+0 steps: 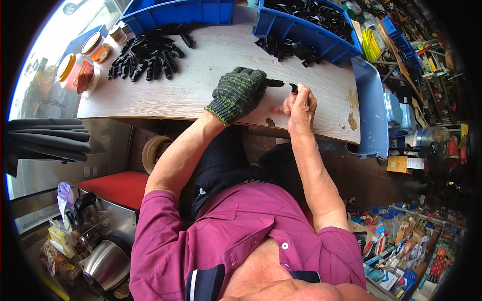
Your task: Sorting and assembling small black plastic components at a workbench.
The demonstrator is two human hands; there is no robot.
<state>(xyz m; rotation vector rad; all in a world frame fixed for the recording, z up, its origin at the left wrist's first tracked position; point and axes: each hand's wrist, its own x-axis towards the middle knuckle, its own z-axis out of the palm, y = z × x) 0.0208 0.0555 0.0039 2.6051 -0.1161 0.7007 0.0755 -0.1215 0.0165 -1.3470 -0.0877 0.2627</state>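
My left hand [238,93], in a green and black knitted glove, is closed round a long black plastic part [274,83] whose end sticks out to the right. Just right of that end, my bare right hand [300,106] pinches a small curved black piece [293,88] between thumb and fingers. A short gap separates the two pieces. Both hands are over the near part of the pale wooden table [201,70]. To the far left lies a heap of long black plastic parts [145,57]. Smaller black pieces [291,50] lie in a pile at the far right.
Two blue bins, one at the back [181,14] and one at the back right full of black pieces [311,35], stand on the table. Lidded jars [78,74] line its left edge. A pale blue tub [372,108] is against the right edge. A kettle [106,263] stands lower left.
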